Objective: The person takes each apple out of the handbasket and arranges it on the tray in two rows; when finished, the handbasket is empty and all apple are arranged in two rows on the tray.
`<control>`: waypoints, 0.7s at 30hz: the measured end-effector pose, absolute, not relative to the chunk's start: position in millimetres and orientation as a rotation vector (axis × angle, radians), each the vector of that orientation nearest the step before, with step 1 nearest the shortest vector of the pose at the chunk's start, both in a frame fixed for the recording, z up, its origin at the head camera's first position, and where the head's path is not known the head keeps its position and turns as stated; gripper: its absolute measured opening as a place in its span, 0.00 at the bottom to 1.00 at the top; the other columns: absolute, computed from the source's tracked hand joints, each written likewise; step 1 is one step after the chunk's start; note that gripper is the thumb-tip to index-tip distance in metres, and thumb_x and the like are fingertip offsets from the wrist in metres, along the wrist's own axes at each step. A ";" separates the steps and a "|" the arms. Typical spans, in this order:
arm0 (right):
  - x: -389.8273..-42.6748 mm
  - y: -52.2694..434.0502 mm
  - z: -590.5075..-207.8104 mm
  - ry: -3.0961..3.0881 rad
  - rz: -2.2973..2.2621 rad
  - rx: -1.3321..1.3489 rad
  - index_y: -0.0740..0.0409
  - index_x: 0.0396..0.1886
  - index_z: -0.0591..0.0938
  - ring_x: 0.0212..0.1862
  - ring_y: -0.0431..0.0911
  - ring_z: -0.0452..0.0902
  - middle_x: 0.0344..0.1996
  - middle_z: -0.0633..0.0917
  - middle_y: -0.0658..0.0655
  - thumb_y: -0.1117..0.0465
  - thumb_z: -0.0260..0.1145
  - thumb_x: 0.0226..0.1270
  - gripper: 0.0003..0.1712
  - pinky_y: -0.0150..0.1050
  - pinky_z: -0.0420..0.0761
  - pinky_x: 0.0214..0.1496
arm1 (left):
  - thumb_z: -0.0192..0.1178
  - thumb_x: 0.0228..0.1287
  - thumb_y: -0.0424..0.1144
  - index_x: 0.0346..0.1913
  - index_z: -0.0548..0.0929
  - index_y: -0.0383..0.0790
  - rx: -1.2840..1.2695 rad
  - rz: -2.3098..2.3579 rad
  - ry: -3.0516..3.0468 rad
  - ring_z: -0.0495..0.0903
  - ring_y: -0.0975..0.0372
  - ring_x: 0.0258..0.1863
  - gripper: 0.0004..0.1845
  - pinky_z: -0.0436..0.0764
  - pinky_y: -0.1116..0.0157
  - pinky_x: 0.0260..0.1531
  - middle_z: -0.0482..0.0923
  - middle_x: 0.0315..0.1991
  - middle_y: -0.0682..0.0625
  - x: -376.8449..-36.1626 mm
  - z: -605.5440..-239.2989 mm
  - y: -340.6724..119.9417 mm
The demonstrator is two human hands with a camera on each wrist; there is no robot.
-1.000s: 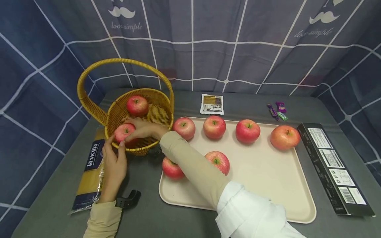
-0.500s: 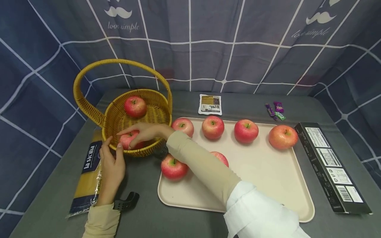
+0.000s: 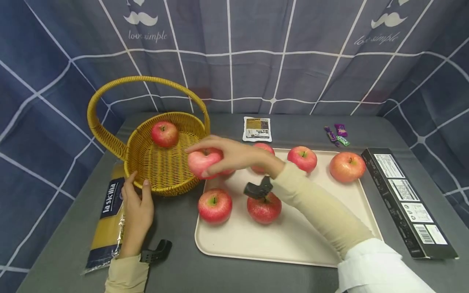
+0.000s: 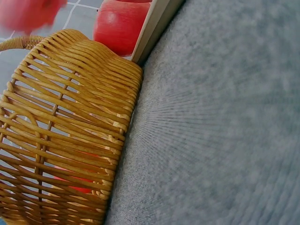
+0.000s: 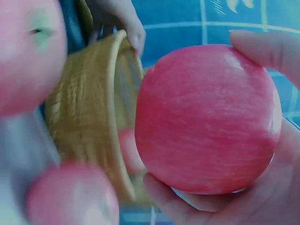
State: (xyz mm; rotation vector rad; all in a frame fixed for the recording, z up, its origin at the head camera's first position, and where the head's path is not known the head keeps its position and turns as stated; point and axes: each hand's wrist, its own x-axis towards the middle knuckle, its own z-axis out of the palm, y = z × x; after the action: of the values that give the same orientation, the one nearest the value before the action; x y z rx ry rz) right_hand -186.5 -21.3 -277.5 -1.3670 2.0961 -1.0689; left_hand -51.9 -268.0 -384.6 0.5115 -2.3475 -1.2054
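Observation:
My right hand holds a red apple in the air, between the basket's right rim and the tray; fingers and thumb curl round it. The same apple fills the middle of the right wrist view. At the left stands a yellow woven basket with a tall handle and a single apple inside. My left hand grips the basket's front rim, thumb and fingers on either side of it. Several apples sit on the cream tray; one is mostly hidden behind the held apple and right hand.
Left of my left hand lies a spaghetti pack, partly under the basket's edge. A long black box lies right of the tray. Behind the tray are a small sachet and several wrapped candies. A checked cloth hangs behind.
My right hand has lifted the apple out of the basket's front and carried it right, over the rim towards the tray. My left hand stays at the front rim.

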 end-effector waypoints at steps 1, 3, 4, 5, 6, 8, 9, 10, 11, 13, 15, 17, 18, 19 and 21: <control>-184.0 -3.2 -276.4 2.116 -1.085 -1.327 0.35 0.60 0.70 0.58 0.35 0.63 0.58 0.69 0.42 0.51 0.69 0.50 0.34 0.35 0.67 0.59 | 0.40 0.69 0.49 0.68 0.54 0.44 0.513 -1.212 -2.352 0.51 0.47 0.67 0.28 0.53 0.43 0.61 0.52 0.66 0.37 -51.2 -384.8 -267.6; -179.0 33.7 -278.8 2.152 -1.136 -1.229 0.34 0.58 0.71 0.59 0.36 0.63 0.58 0.68 0.41 0.52 0.69 0.50 0.33 0.38 0.68 0.59 | 0.40 0.69 0.49 0.68 0.54 0.44 0.515 -1.211 -2.352 0.51 0.46 0.67 0.28 0.53 0.43 0.61 0.52 0.66 0.37 -50.2 -385.3 -266.9; -177.3 52.2 -282.2 2.182 -1.144 -1.211 0.34 0.58 0.71 0.59 0.36 0.63 0.58 0.68 0.41 0.53 0.69 0.50 0.33 0.39 0.69 0.59 | 0.40 0.69 0.50 0.68 0.54 0.44 0.518 -1.203 -2.354 0.51 0.46 0.67 0.28 0.53 0.43 0.61 0.52 0.65 0.36 -49.9 -385.8 -266.8; -174.9 70.4 -285.5 2.236 -1.137 -1.182 0.34 0.58 0.71 0.59 0.36 0.64 0.58 0.68 0.41 0.54 0.70 0.50 0.33 0.39 0.69 0.58 | 0.41 0.69 0.50 0.68 0.54 0.44 0.518 -1.196 -2.354 0.51 0.46 0.67 0.28 0.53 0.43 0.61 0.53 0.65 0.36 -49.7 -386.1 -266.8; -172.8 88.1 -290.3 2.274 -1.142 -1.159 0.35 0.58 0.72 0.59 0.37 0.64 0.58 0.69 0.41 0.55 0.70 0.50 0.33 0.38 0.69 0.58 | 0.41 0.69 0.49 0.68 0.54 0.44 0.521 -1.192 -2.355 0.52 0.46 0.67 0.28 0.53 0.43 0.61 0.53 0.65 0.36 -49.3 -386.2 -266.9; -167.0 121.8 -301.3 2.341 -1.159 -1.095 0.38 0.57 0.72 0.58 0.36 0.64 0.58 0.68 0.43 0.59 0.70 0.49 0.33 0.35 0.69 0.56 | 0.41 0.69 0.49 0.68 0.54 0.44 0.523 -1.185 -2.358 0.52 0.45 0.66 0.28 0.53 0.43 0.61 0.53 0.65 0.36 -48.5 -386.1 -267.5; -164.5 137.3 -307.5 2.376 -1.150 -1.081 0.39 0.57 0.72 0.58 0.36 0.63 0.58 0.69 0.44 0.59 0.70 0.49 0.33 0.33 0.69 0.56 | 0.41 0.69 0.49 0.68 0.54 0.43 0.522 -1.183 -2.359 0.52 0.45 0.67 0.28 0.53 0.43 0.61 0.53 0.65 0.36 -48.0 -386.0 -267.9; -161.2 151.6 -314.0 2.412 -1.132 -1.058 0.40 0.58 0.72 0.58 0.35 0.63 0.58 0.70 0.43 0.59 0.70 0.49 0.33 0.31 0.69 0.55 | 0.41 0.69 0.49 0.68 0.54 0.43 0.522 -1.180 -2.359 0.52 0.45 0.67 0.28 0.53 0.43 0.61 0.53 0.65 0.36 -47.6 -385.7 -268.2; -157.5 164.7 -320.2 2.429 -1.125 -1.035 0.41 0.58 0.71 0.58 0.34 0.63 0.58 0.70 0.44 0.60 0.70 0.49 0.34 0.29 0.69 0.55 | 0.41 0.69 0.49 0.68 0.54 0.43 0.519 -1.180 -2.359 0.52 0.46 0.67 0.28 0.53 0.43 0.61 0.53 0.65 0.36 -47.3 -385.5 -268.5; -149.0 186.5 -333.2 2.478 -1.083 -1.018 0.41 0.58 0.71 0.57 0.31 0.63 0.57 0.71 0.44 0.59 0.71 0.48 0.34 0.26 0.68 0.54 | 0.41 0.69 0.48 0.67 0.54 0.43 0.513 -1.179 -2.353 0.52 0.46 0.67 0.27 0.53 0.43 0.61 0.53 0.65 0.36 -47.3 -385.2 -268.6; -139.8 202.0 -345.3 2.519 -1.040 -1.030 0.42 0.58 0.71 0.56 0.29 0.64 0.56 0.73 0.43 0.56 0.72 0.47 0.35 0.24 0.66 0.55 | 0.41 0.69 0.48 0.67 0.55 0.42 0.506 -1.176 -2.345 0.51 0.46 0.67 0.27 0.52 0.43 0.62 0.53 0.65 0.35 -48.3 -385.6 -268.5; -130.3 211.2 -355.0 2.535 -1.029 -1.064 0.44 0.57 0.71 0.55 0.29 0.65 0.54 0.74 0.45 0.56 0.73 0.46 0.35 0.22 0.65 0.55 | 0.41 0.69 0.48 0.67 0.55 0.41 0.502 -1.176 -2.339 0.52 0.45 0.66 0.27 0.52 0.43 0.61 0.53 0.65 0.35 -49.8 -386.3 -268.1; -125.5 214.1 -358.8 2.534 -1.036 -1.075 0.45 0.57 0.71 0.55 0.29 0.65 0.54 0.74 0.45 0.55 0.73 0.45 0.35 0.21 0.64 0.55 | 0.41 0.69 0.48 0.67 0.55 0.41 0.501 -1.180 -2.335 0.52 0.45 0.66 0.27 0.52 0.43 0.61 0.53 0.65 0.35 -50.4 -386.6 -267.8; -121.1 215.9 -361.9 2.520 -1.053 -1.083 0.46 0.57 0.71 0.55 0.29 0.65 0.53 0.74 0.46 0.56 0.73 0.45 0.35 0.20 0.63 0.55 | 0.41 0.69 0.48 0.67 0.55 0.41 0.500 -1.183 -2.332 0.52 0.45 0.66 0.27 0.52 0.43 0.61 0.53 0.65 0.35 -51.0 -386.9 -267.6; -113.8 217.1 -366.2 2.475 -1.095 -1.103 0.48 0.57 0.70 0.55 0.30 0.65 0.53 0.73 0.47 0.57 0.74 0.45 0.36 0.19 0.62 0.55 | 0.41 0.69 0.48 0.67 0.55 0.40 0.502 -1.189 -2.331 0.52 0.45 0.66 0.27 0.53 0.43 0.61 0.53 0.65 0.35 -51.7 -387.5 -267.3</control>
State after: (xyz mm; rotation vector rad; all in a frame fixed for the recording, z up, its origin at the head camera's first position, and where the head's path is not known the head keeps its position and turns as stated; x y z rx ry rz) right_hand -113.8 217.1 -366.2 -1.1034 2.4746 -1.0953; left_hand -51.7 -267.3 -387.5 0.5020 -2.3309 -1.1889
